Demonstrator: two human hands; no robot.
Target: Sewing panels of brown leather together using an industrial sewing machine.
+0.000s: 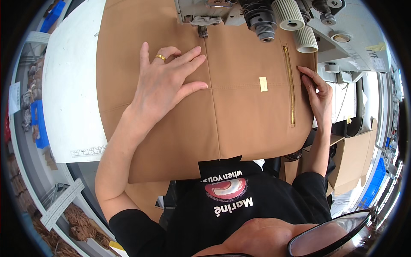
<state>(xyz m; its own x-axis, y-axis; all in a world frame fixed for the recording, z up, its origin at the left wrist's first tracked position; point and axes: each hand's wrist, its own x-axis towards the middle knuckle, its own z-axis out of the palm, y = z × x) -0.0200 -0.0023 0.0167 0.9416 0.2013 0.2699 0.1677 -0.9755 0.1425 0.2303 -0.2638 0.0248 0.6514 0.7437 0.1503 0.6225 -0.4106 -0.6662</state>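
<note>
A large tan leather-like panel lies under a sewing machine and hangs over the table's front edge towards me. My left hand rests on it with fingers spread, just left of the long vertical seam, wearing a gold ring. The presser foot stands on the seam, beyond my left fingertips. My right hand is at the panel's right edge, thumb and forefinger apart on its surface beside a brass zipper; its other fingers are mostly hidden. A small pale yellow label sits between seam and zipper.
Machine knobs overhang the panel's far side. The white tabletop carries a ruler strip at left. An open cardboard box stands at lower right. Metal shelving holds brown bundles and blue bins at left.
</note>
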